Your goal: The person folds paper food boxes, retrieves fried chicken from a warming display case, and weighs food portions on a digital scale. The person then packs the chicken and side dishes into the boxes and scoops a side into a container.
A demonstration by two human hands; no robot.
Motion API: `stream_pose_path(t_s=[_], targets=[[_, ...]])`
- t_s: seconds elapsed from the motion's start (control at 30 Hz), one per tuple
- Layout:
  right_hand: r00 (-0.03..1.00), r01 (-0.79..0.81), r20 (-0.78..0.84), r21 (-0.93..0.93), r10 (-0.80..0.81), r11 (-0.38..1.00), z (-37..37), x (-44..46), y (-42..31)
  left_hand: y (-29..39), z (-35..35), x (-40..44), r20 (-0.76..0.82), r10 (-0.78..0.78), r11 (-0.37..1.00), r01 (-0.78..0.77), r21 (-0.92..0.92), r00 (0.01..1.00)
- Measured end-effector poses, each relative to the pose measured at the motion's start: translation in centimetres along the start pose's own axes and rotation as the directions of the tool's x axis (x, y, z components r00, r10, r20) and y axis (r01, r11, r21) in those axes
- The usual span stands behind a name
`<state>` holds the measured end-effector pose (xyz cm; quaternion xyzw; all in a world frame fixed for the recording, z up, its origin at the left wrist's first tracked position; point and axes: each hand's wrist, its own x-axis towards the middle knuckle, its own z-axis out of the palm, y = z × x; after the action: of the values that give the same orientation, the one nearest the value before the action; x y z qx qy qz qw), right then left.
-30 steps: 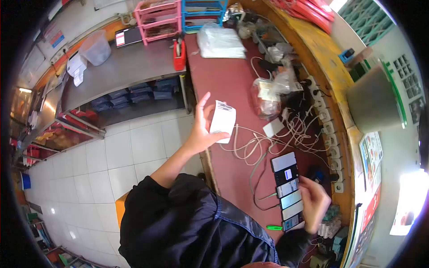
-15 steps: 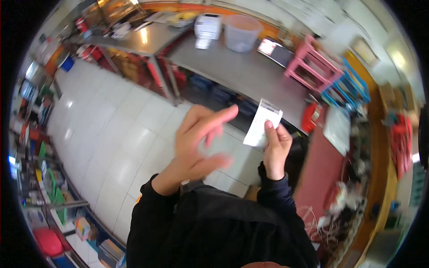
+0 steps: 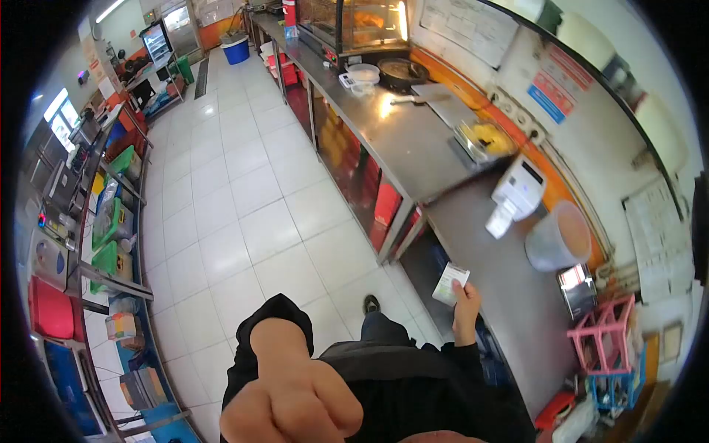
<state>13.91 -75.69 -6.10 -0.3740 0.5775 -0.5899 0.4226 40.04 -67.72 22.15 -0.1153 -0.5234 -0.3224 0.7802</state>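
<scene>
A white paper slip (image 3: 450, 285) with print along its top is pinched between the thumb and fingers of my right hand (image 3: 466, 306), beside the edge of the steel counter. Close to the camera at the bottom, my left hand (image 3: 292, 399) is raised with its knuckles up and its fingers curled in. Its fingertips are out of sight, so anything inside it is hidden. Beyond the slip, a white printer (image 3: 521, 184) on the steel counter (image 3: 473, 214) has a strip of paper hanging from its front.
A clear tub (image 3: 559, 238), a tablet (image 3: 577, 289) and a pink rack (image 3: 607, 336) stand right of my right hand. A glass display case (image 3: 373, 26) is farther along the counter. Shelves with green bins (image 3: 111, 221) line the left side of the tiled floor (image 3: 273, 221).
The slip has passed from my left hand to my right, which was over the phones. The view has swung left towards the aisle. My left hand has come closer to the camera, its fingers now curled.
</scene>
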Motion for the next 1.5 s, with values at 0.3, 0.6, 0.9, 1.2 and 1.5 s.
stream_pose_path(t_s=[0.3,0.6,0.9,1.2,1.5], targets=[[0.857,0.063,0.512,-0.004,-0.052,0.998,24.8,25.1,-2.7,-13.0,-19.3,14.4,0.291,-0.132,0.961,0.194,-0.198,0.947],[0.527,0.315,0.727,0.313,-0.440,0.896,59.2,43.4,-12.5,-14.9,-40.3,24.0,0.102,-0.035,0.998,0.029,0.061,0.994],[0.165,0.967,0.283,-0.234,-0.945,0.099,78.0,67.9,-31.9,-21.3,-62.0,36.4,0.039,0.005,0.999,-0.006,0.036,0.999],[0.252,0.462,0.195,-0.885,-0.948,-0.059,84.1,87.7,-41.9,-30.0,-83.9,48.3,0.239,-0.236,0.960,0.265,-0.093,0.942],[0.598,-0.106,-0.104,-0.993,-0.794,0.050,94.1,86.4,-43.4,-35.8,-101.1,58.7,0.253,-0.257,0.934,0.307,-0.182,0.933]])
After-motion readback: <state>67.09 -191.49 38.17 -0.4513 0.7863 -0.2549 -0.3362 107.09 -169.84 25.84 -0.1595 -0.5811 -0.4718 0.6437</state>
